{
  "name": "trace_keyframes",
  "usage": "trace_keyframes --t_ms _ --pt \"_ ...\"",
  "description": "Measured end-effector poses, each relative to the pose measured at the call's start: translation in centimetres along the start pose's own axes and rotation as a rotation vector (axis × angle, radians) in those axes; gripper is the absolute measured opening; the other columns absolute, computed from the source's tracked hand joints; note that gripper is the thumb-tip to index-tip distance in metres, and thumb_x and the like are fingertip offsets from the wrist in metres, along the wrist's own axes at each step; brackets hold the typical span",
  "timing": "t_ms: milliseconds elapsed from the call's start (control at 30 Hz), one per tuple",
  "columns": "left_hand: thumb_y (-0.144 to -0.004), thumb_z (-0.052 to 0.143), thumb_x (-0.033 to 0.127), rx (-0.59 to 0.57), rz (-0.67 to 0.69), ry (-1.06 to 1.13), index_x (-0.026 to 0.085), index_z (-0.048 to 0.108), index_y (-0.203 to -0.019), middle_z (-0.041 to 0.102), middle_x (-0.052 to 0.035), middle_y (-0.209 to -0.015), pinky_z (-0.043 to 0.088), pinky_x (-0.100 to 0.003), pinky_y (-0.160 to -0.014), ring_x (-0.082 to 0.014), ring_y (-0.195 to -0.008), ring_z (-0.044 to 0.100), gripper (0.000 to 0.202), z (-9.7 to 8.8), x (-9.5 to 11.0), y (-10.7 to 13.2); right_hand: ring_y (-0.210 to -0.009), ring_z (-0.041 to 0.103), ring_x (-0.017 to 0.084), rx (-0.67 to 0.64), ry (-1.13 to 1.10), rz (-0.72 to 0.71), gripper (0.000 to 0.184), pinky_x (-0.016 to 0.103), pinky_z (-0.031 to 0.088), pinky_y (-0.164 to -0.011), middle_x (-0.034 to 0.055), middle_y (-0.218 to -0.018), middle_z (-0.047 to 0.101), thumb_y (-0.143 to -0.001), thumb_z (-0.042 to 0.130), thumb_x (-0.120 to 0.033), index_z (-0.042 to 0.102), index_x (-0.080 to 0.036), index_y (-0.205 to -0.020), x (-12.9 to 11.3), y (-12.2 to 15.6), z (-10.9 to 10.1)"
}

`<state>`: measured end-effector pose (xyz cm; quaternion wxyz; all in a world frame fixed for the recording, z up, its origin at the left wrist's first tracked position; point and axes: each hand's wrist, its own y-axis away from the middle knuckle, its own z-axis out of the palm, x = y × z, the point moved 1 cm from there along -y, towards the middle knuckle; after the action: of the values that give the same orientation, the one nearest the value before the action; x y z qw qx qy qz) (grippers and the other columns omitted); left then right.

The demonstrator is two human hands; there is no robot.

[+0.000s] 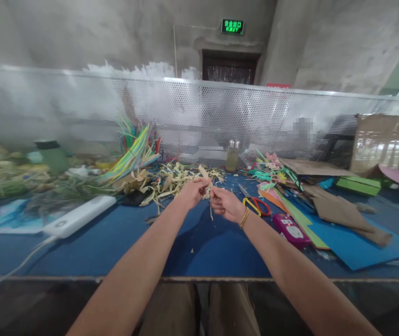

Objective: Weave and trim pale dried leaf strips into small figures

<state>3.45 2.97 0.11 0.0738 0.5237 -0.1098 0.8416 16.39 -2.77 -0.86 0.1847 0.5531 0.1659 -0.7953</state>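
Near the middle of the table my left hand pinches a pale, husk-like strip, whose broad end sticks up beyond the fingers. My right hand, with a gold bracelet at its wrist, is closed close beside it, fingertips pinched on the same pale material. A thin curled strand hangs below the hands. Behind and left of them spreads a loose heap of similar pale strips. Scissors with yellow and red handles lie just right of my right hand.
A white power strip with a cord lies left on the blue table. Colourful pipe cleaners stand behind it. At right are a magenta device, blue paper and brown cardboard. A bottle stands before the perforated metal screen.
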Motion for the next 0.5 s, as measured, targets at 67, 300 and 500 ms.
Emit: trace_keyframes --t_ms 67,300,500 --pt "-0.055 0.078 0.019 0.123 0.024 0.092 0.014 0.06 -0.06 0.054 0.0025 -0.055 0.033 -0.019 -0.046 -0.0052 -0.047 0.044 0.02 -0.4 0.2 -0.4 -0.039 0.013 0.005 -0.049 -0.005 0.031 0.027 0.017 0.008 -0.036 -0.0096 -0.048 0.021 -0.087 0.046 -0.042 0.043 -0.019 -0.072 0.1 0.0 0.0" --pt "-0.07 0.068 0.011 0.356 -0.002 0.291 0.014 0.059 -0.067 0.052 0.0033 -0.055 0.033 -0.013 -0.04 -0.0027 -0.045 0.046 0.01 -2.5 2.2 -1.1 -0.038 0.014 0.005 -0.048 0.093 0.044 0.029 0.017 0.009 -0.036 -0.0097 -0.048 0.022 -0.086 0.046 -0.043 0.042 -0.019 -0.07 0.2 0.0 0.4" --pt "-0.07 0.069 0.013 0.467 0.077 0.315 0.017 0.055 -0.07 0.051 0.0052 -0.059 0.029 -0.012 -0.039 -0.0011 -0.047 0.045 0.015 -4.0 3.5 -1.3 -0.037 0.015 0.004 0.033 0.201 0.034 0.029 0.017 0.01 -0.036 -0.0099 -0.045 0.024 -0.083 0.049 -0.043 0.043 -0.019 -0.068 -0.2 0.1 -0.1"
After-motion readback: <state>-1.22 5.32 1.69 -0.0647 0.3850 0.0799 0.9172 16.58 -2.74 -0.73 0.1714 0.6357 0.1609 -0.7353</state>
